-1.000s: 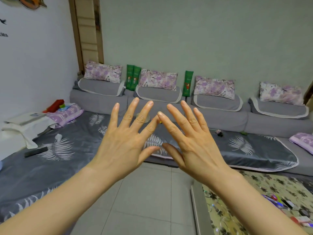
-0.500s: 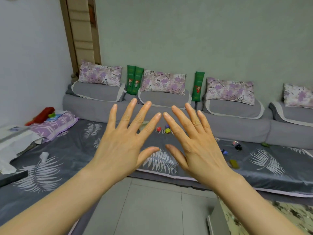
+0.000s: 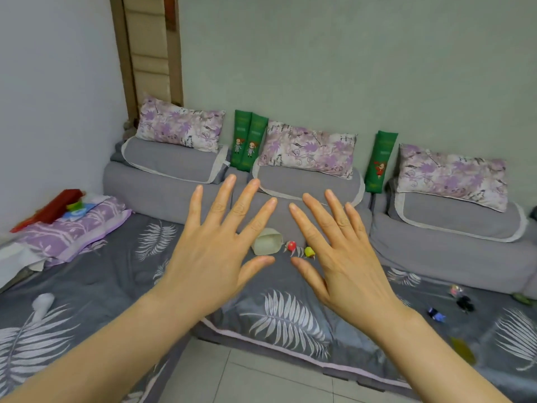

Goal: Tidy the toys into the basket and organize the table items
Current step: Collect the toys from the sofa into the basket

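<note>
Grey sofa [image 3: 116, 286] is brought nearer than a moment ago, and left hand [image 3: 209, 257] and right hand [image 3: 345, 266] are held up spread and empty, with red toy [image 3: 291, 245] and yellow toy [image 3: 309, 252] uncovered on the seat between them, judged ready for collecting.

Matt grey cloth covered the sofa seat [image 3: 116, 271], and the floral pillows [image 3: 308, 152] were cloth too. The red toy [image 3: 291, 245] and yellow toy [image 3: 309, 251] shone like glossy plastic. The floor tiles [image 3: 261, 382] looked smooth, faintly sheened; the wall [image 3: 348, 68] was matt.
</note>
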Available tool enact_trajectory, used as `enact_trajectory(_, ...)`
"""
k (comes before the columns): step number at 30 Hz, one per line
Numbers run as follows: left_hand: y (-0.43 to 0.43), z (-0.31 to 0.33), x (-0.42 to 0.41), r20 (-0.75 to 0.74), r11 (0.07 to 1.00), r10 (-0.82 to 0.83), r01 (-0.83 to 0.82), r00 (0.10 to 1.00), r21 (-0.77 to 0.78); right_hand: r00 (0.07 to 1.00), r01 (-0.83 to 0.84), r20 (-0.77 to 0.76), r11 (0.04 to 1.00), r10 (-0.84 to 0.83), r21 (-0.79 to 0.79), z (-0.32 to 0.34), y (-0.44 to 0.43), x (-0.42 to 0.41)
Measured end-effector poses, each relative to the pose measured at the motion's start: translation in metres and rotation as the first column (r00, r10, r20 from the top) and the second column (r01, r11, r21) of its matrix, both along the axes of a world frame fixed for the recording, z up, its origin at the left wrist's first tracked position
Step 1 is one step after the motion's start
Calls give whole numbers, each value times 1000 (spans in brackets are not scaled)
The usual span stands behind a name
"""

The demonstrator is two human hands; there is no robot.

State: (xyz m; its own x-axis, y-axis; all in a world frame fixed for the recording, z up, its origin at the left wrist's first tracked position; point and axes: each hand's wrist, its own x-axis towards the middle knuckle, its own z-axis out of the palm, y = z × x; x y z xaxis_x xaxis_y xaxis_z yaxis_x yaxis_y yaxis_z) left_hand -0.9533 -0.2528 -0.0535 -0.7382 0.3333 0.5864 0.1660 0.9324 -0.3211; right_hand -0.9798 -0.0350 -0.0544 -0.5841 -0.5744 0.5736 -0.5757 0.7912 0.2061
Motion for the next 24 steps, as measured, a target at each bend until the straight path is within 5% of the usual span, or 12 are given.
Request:
enact_trajectory(10, -88, -12, -248, 89, 997, -77, 78, 993, -2, 993, 99, 75, 994, -95, -55, -17, -83, -223)
enact_trajectory(24, -90, -63, -533, 176, 990, -137, 130, 975, 50, 981, 104, 170, 993, -92, -61, -64, -90, -507)
